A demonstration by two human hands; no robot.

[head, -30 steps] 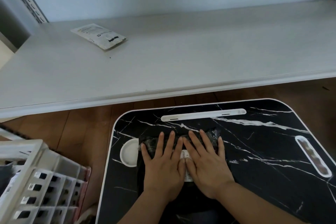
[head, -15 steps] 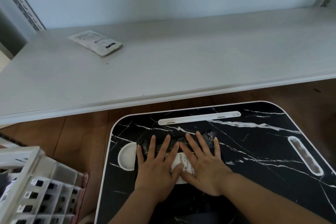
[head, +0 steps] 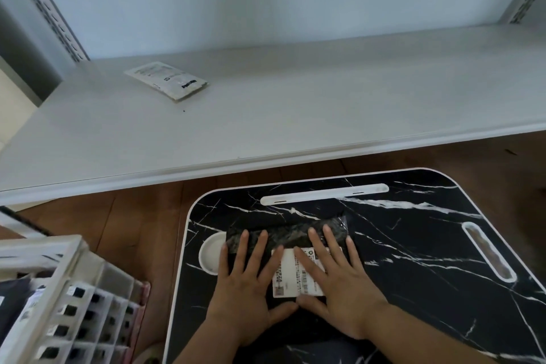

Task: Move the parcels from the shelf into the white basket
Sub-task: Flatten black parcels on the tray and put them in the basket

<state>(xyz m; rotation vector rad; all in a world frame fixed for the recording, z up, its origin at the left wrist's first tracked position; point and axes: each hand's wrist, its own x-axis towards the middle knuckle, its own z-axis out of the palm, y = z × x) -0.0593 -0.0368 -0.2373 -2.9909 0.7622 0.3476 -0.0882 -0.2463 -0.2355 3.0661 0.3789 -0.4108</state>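
Both hands lie flat, fingers straight and spread, on a black parcel (head: 283, 238) near the left edge of the black marble-patterned lap desk (head: 413, 245) — left hand (head: 245, 289) and right hand (head: 336, 287) flank its white shipping label (head: 291, 273), thumbs nearly touching. A white parcel (head: 167, 80) lies toward the shelf's (head: 325, 103) back left corner. The white basket (head: 59, 289) stands on the wooden floor, left of the desk.

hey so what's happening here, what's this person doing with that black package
A person is pressing a black parcel flat on a black marble-pattern lap table. The left hand and right hand both lie on it with straight fingers, either side of its white shipping label. One white parcel is on the shelf. The white basket stands at lower left.
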